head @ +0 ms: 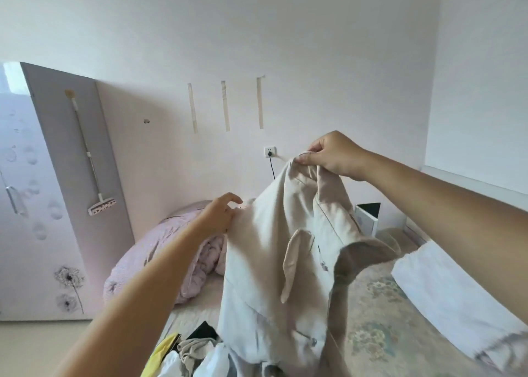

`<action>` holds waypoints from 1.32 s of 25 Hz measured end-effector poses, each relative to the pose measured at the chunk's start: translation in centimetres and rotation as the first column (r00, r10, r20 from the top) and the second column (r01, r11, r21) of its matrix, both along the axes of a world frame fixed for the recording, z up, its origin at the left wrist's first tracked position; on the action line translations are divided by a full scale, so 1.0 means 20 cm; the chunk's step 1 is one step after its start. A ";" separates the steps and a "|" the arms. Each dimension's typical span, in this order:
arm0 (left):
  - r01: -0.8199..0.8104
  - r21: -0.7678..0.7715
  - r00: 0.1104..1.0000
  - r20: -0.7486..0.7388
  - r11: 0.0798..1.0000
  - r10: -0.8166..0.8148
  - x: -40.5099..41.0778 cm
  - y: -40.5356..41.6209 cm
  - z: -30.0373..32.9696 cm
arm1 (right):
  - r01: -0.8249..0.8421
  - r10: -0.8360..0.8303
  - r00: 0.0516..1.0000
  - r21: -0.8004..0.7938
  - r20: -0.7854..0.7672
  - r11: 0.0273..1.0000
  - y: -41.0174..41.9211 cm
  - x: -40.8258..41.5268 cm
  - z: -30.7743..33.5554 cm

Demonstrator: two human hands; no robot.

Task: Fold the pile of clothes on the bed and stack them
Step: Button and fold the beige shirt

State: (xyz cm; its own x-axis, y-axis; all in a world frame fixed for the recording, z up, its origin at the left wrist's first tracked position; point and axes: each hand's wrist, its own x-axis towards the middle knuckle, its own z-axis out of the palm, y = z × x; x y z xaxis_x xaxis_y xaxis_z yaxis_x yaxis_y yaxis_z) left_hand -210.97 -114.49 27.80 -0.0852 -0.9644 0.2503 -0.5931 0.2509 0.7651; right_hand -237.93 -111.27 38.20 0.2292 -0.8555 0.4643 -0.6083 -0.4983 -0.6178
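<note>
Overhead, a beige garment [274, 262] hangs lifted above the bed [371, 305], held up between both hands, which are well apart. The right hand [334, 156] is the higher one and pinches the garment's top edge between thumb and curled fingers. The left hand [220, 216] is lower and to the left, at the garment's upper left edge; its fingers are curled against the cloth, but whether they actually grip it cannot be told. The garment's lower part drapes down to the pile of clothes [188, 353] at the near edge of the bed, where yellow, white, grey and black pieces lie mixed. A pink quilt [171, 251] is bunched at the far left of the bed. A white pillow [445, 288] lies along the right side. A wall socket [270, 151] with a black cord sits on the wall behind.
</note>
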 end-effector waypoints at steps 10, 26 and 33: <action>0.196 -0.526 0.979 0.053 0.827 -0.199 -0.35 0.62 -0.16 | 0.120 -0.120 0.993 0.058 0.005 0.991 -0.08 0.15 0.15; 0.216 -0.539 0.976 0.128 0.814 -0.174 -0.35 0.37 0.31 | 0.038 -0.121 0.965 0.331 0.233 0.943 -0.04 -0.16 -0.41; 0.300 -0.458 0.952 0.195 0.837 -0.235 -0.41 0.29 0.35 | -0.340 0.308 0.940 0.311 0.148 0.887 0.07 -0.03 -0.30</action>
